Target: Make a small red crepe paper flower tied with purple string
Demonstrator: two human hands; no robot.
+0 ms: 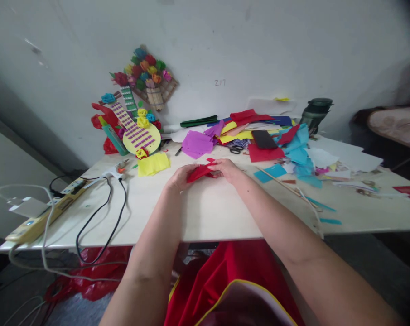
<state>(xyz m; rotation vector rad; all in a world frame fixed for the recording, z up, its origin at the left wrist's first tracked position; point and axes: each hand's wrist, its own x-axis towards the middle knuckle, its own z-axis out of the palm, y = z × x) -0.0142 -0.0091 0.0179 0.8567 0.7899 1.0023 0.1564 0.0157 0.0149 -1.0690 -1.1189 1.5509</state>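
Note:
Between my two hands, over the middle of the white table [218, 213], is a folded piece of red crepe paper [198, 173]. My left hand [181, 178] is closed on its left end. At the other end, my right hand [225, 169] pinches the paper, and a small red tip sticks up by the fingers. A yellow crepe paper piece [153, 164] lies left of my hands. Beyond them is a purple sheet [197, 144], with black scissors [236, 149] to its right.
A phone [264, 139] rests on red paper. Blue paper [298, 151], a thin stick [279, 179] and a dark bottle [316, 113] are at right. At left stand a guitar-shaped craft [142, 138], a glue bottle [113, 139], a glue gun [114, 172] with its cable, and a power strip [51, 215].

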